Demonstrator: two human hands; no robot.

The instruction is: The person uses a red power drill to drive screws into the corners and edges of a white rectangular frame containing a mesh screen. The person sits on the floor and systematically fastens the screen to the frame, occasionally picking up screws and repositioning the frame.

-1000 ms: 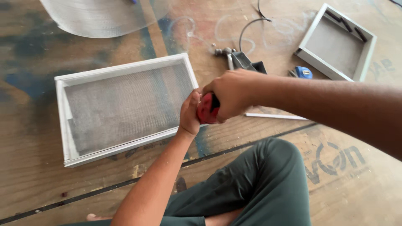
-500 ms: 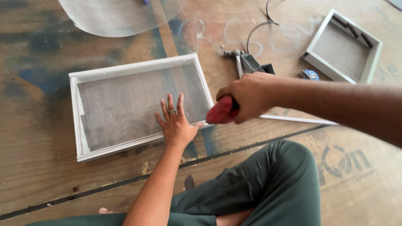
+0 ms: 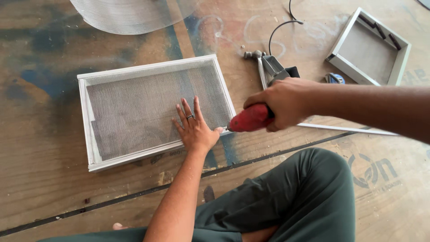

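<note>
— What sits closest to the camera?

— The person's bent knee in dark green trousers (image 3: 295, 197), on the plywood floor (image 3: 53, 197). From there the left forearm runs up to the left hand (image 3: 195, 127), which lies flat with fingers spread, palm down on the mesh at the near right corner of the white mesh frame (image 3: 152, 67). It grips nothing; it only presses.

— And the other hand?

— The right hand (image 3: 284, 103) comes in from the right with the arm nearly level, closed around the red-handled tool (image 3: 251, 118). The tool's tip meets the frame's near right corner, just beside the left thumb.

— How would that frame handle?

— Light, I judge: thin white rails around fine grey mesh. The rails look stiff, the mesh springy and easy to dent, so pressure belongs near the rail, as the palm now sits. To lift it, take it by two opposite rails, not the mesh.

— Where does it lie?

— Flat on the floor, left of centre, slightly skewed.

— Further off?

— A hammer (image 3: 255, 60) and a dark tool with a black cable near the right hand, a thin white strip (image 3: 349, 130) under the forearm, a second white frame (image 3: 369, 47) at top right, and a curled sheet of mesh (image 3: 130, 15) at the top edge.
</note>
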